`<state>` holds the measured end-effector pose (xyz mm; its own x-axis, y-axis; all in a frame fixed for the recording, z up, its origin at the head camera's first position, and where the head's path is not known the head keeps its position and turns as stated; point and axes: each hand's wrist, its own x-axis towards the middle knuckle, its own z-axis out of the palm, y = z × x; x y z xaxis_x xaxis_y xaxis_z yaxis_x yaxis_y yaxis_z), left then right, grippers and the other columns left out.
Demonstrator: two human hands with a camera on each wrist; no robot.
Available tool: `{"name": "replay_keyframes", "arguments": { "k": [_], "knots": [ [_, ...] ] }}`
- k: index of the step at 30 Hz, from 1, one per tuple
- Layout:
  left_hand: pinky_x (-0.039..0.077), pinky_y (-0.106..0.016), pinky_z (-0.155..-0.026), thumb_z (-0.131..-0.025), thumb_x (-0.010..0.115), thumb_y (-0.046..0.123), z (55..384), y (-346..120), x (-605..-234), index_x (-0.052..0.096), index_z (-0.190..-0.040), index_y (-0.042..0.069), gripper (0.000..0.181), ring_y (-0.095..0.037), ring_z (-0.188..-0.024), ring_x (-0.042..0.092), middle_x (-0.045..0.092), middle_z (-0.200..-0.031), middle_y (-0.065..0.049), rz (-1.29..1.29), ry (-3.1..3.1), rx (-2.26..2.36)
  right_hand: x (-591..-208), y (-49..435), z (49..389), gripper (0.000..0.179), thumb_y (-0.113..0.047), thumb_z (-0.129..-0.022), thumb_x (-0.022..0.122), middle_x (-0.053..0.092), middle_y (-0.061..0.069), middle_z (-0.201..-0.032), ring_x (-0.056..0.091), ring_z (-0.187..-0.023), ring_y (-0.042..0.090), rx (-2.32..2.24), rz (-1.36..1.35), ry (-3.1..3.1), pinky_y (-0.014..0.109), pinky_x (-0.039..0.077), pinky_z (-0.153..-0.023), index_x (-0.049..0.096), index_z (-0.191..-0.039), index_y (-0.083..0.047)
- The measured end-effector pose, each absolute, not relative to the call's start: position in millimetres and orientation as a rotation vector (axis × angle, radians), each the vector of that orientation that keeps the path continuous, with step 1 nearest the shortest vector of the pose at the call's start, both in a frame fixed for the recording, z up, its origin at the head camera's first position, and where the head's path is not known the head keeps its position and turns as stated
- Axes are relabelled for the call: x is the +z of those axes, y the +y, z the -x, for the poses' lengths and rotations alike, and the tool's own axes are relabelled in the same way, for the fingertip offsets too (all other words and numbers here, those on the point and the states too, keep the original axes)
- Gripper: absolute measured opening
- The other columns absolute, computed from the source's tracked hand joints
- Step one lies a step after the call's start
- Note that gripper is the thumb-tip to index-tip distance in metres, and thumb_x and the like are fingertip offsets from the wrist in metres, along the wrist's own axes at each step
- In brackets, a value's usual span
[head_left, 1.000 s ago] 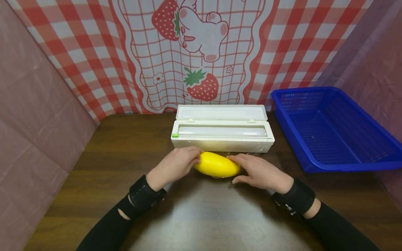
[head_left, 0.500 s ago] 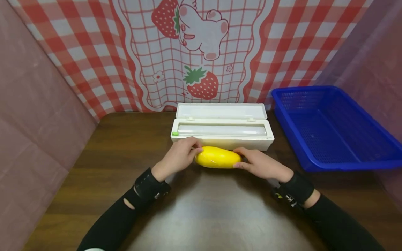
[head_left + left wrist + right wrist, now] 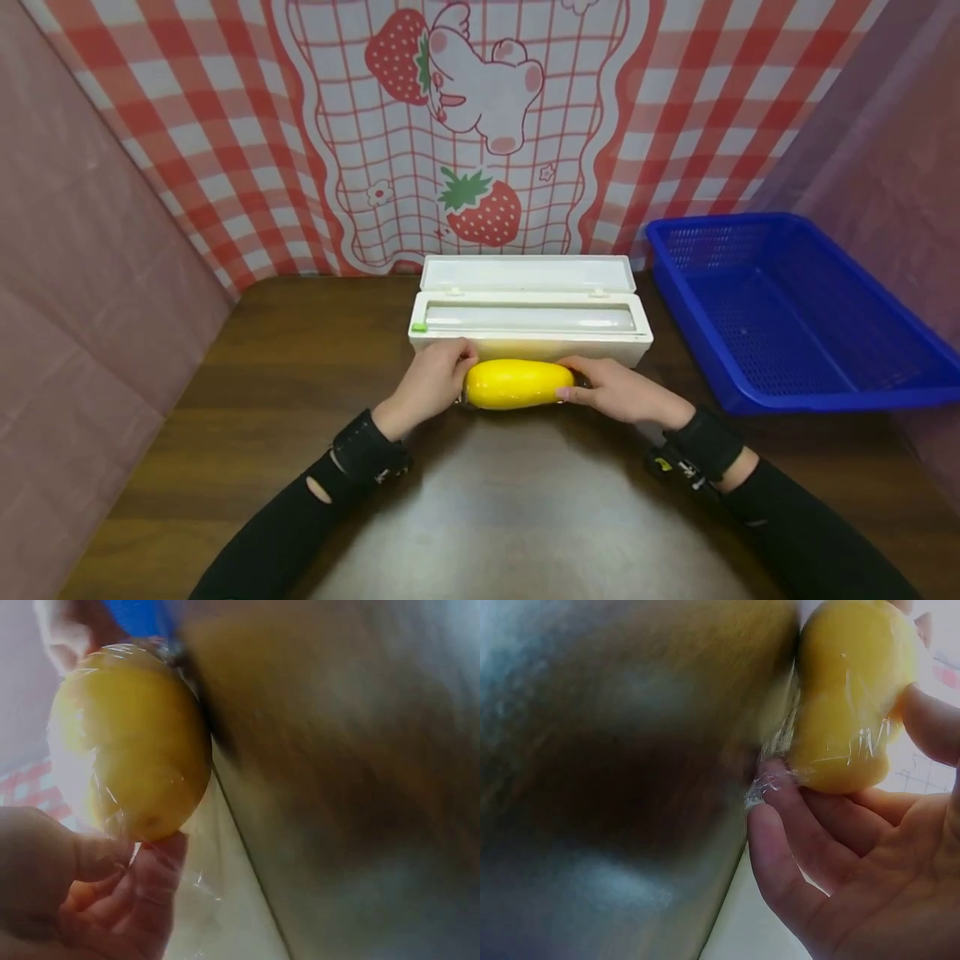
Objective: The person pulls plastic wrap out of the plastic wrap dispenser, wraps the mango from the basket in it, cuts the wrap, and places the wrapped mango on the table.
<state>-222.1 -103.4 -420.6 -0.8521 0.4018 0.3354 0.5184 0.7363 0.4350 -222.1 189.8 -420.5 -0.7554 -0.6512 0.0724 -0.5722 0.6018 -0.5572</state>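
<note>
A glossy yellow oblong fruit [image 3: 517,384], wrapped in clear cling film [image 3: 769,784], lies lengthwise between both hands in the head view. At its left end, the left hand [image 3: 432,379] pinches the film between thumb and fingers; the left wrist view shows the film drawn out from the fruit's end to that thumb [image 3: 97,859]. The right hand [image 3: 626,390] grips the right end, its thumb on the near side and fingers behind. Bunched film sticks out by the fingertips in the right wrist view. Right behind the fruit stands a white cling film dispenser [image 3: 525,346], its lid raised.
A film roll [image 3: 528,318] sits in the dispenser, with a green slider [image 3: 419,327] at its left. The blue plastic basket [image 3: 738,367] stands at the right. Checked cloth [image 3: 247,167] hangs behind the wooden table [image 3: 300,333].
The fruit has swung from a slant to nearly level and shifted slightly up toward the dispenser. The left hand has drawn back to the film at its end; the right fingers have closed round the other end.
</note>
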Motion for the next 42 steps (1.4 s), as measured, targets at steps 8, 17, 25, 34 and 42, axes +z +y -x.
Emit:
{"name": "replay_keyframes", "arguments": {
  "k": [8,17,25,34,42],
  "knots": [
    [0.044,-0.025,-0.069,-0.098,0.041,0.019,219,-104,-421,0.051,-0.106,0.014,0.014,-0.010,-0.076,0.053,0.060,-0.091,0.001,0.764,-2.756,-0.806,-415,190,222,0.031,-0.049,-0.094,0.043,0.054,-0.006,-0.085,0.051,-0.081,0.013,-0.891,0.966,2.619,0.034,0.040,-0.074,0.055,-0.103,-0.021],
    [0.043,-0.027,-0.066,-0.093,0.032,0.059,209,-103,-408,0.049,-0.117,0.019,0.049,-0.009,-0.073,0.051,0.056,-0.086,0.005,0.728,-2.856,-0.912,-410,189,223,0.030,-0.046,-0.096,0.041,0.053,-0.001,-0.081,0.052,-0.077,0.016,-0.960,0.917,2.548,0.034,0.042,-0.070,0.053,-0.099,-0.018],
    [0.042,-0.028,-0.072,-0.086,0.028,0.071,205,-95,-407,0.039,-0.131,0.016,0.072,-0.011,-0.086,0.046,0.048,-0.107,0.004,0.801,-2.935,-0.704,-412,188,224,0.034,-0.044,-0.098,0.036,0.059,-0.001,-0.087,0.056,-0.077,0.016,-1.047,0.837,2.548,0.035,0.046,-0.068,0.050,-0.118,-0.020],
    [0.042,-0.026,-0.066,-0.093,0.022,0.062,211,-92,-408,0.041,-0.125,0.009,0.065,-0.013,-0.076,0.048,0.047,-0.093,0.001,0.757,-2.954,-0.739,-414,178,228,0.042,-0.048,-0.098,0.031,0.056,0.003,-0.083,0.058,-0.072,0.016,-1.097,0.758,2.602,0.032,0.049,-0.065,0.055,-0.100,-0.015],
    [0.041,-0.028,-0.071,-0.094,0.021,0.059,216,-96,-409,0.047,-0.123,0.008,0.064,-0.014,-0.079,0.049,0.050,-0.088,0.001,0.759,-2.949,-0.846,-415,174,229,0.046,-0.047,-0.099,0.031,0.056,0.005,-0.080,0.058,-0.072,0.018,-1.147,0.703,2.579,0.031,0.050,-0.065,0.058,-0.094,-0.010]
  ]
}}
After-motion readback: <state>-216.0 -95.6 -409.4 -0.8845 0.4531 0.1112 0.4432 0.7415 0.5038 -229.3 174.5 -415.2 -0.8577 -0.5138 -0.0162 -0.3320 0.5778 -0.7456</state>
